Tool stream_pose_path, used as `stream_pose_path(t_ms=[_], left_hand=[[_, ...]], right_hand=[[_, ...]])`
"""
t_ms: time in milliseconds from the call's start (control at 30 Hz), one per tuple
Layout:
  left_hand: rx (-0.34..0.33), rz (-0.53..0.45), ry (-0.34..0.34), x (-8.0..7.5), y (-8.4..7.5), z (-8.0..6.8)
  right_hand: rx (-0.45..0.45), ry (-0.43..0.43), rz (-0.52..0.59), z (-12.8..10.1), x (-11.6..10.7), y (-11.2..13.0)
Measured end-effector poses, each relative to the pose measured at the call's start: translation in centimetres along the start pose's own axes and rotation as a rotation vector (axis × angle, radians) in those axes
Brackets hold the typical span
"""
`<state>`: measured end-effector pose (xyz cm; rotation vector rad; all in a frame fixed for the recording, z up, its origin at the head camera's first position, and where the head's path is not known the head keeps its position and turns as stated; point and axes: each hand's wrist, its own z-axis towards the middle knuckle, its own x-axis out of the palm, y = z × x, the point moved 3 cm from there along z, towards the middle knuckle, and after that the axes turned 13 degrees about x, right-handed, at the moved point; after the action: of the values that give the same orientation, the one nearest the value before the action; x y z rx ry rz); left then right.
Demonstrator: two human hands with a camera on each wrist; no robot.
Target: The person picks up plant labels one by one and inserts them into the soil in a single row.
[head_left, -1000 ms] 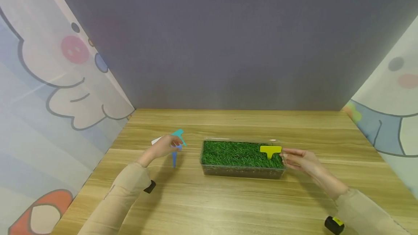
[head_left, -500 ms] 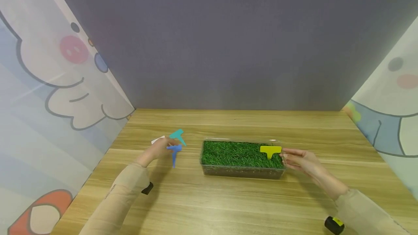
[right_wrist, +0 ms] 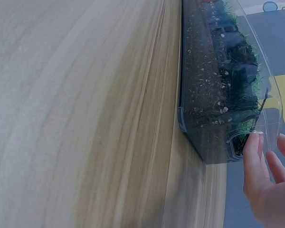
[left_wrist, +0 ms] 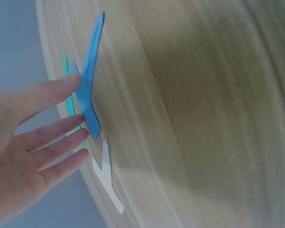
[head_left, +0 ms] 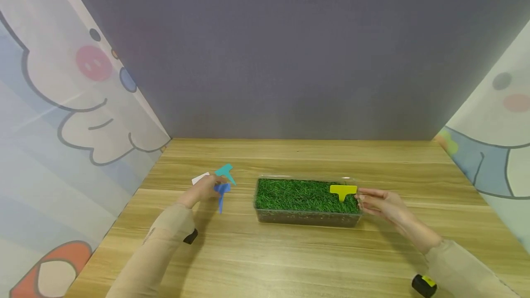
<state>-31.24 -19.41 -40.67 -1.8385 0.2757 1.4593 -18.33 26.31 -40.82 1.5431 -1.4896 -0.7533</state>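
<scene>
We are finding the blue T-shaped plant label (head_left: 222,188) right at the fingertips of our left hand (head_left: 204,186), on that hand's right; the left is clearly the nearer hand. Its crossbar is meeting the thumb, and its long stem is pointing back toward us. Thumb and visible fingers are standing apart, but something is hiding the index finger, so we cannot tell whether they are pinching. The teal label (head_left: 225,172) is lying just beyond this hand, the white label (head_left: 200,178) beside it. Our right hand (head_left: 383,204), fingers loosely spread, is touching the nearest end of the clear planter (head_left: 306,218), where a yellow label (head_left: 343,190) is standing.
</scene>
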Motion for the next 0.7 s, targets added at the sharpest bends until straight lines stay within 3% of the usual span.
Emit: stream_pose_path(t_ms=[400, 567, 700], left_hand=[[0.035, 0.047, 0.076, -0.2, -0.2, 1.1], [-0.066, -0.032, 0.156, -0.5, -0.3, 1.7], [-0.146, -0.028, 0.205, -0.6, -0.1, 2.0]], right_hand=[[0.005, -0.008, -0.008, 0.1, 0.1, 0.1], [0.003, -0.004, -0.020, 0.0, 0.0, 0.1], [0.000, 0.007, -0.004, 0.0, -0.1, 0.0]])
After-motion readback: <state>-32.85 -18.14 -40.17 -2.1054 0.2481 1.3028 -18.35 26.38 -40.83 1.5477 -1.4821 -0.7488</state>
